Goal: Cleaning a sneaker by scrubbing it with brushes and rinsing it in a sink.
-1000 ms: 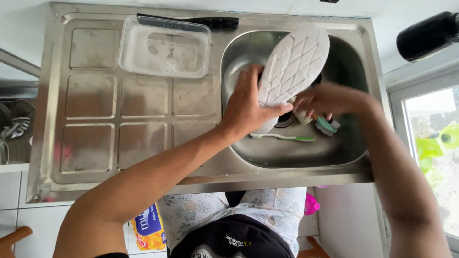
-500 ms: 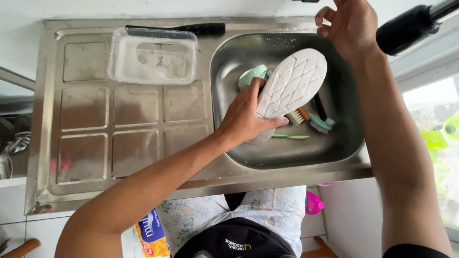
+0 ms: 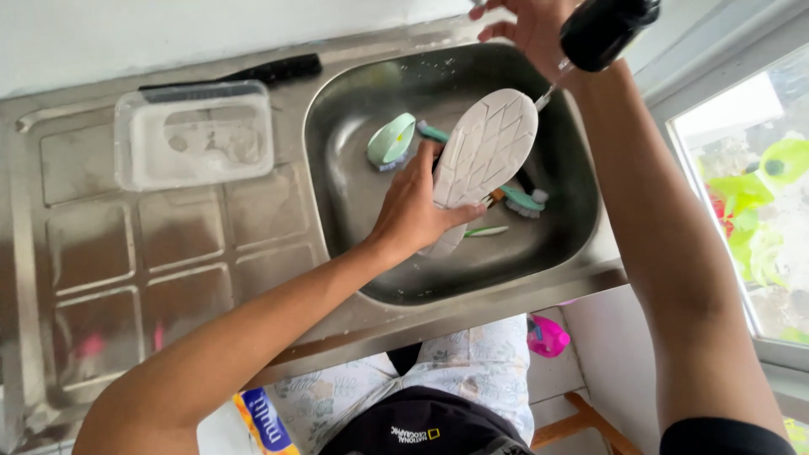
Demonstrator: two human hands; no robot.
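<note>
- nearest the camera: the person's lap in patterned trousers, a yellow-and-blue packet (image 3: 263, 421) down by the left arm, and a pink thing (image 3: 549, 336) on the floor under the counter
- left hand (image 3: 415, 211) was wrapped round the heel end of a white shoe (image 3: 486, 148), sole up, holding it tilted over the steel sink (image 3: 337, 202); grip looked firm, fingers curled under the edge
- under the shoe lay a teal-handled scrub brush (image 3: 524, 200), a thin green toothbrush (image 3: 487, 231) and a pale green oval brush (image 3: 389, 140) on the basin floor
- off to the left, a clear plastic tub (image 3: 195, 143) sat on the drainboard, a black brush (image 3: 253, 72) behind it
- furthest back, right hand (image 3: 529, 29) was up at the tap (image 3: 608, 27); fingers looked partly curled against it, can't tell if it really gripped
- my guess at the risk: the wet sole could slip out of a one-handed hold and drop on the brushes; a hard stream hitting that angled sole might splash over the rim
</note>
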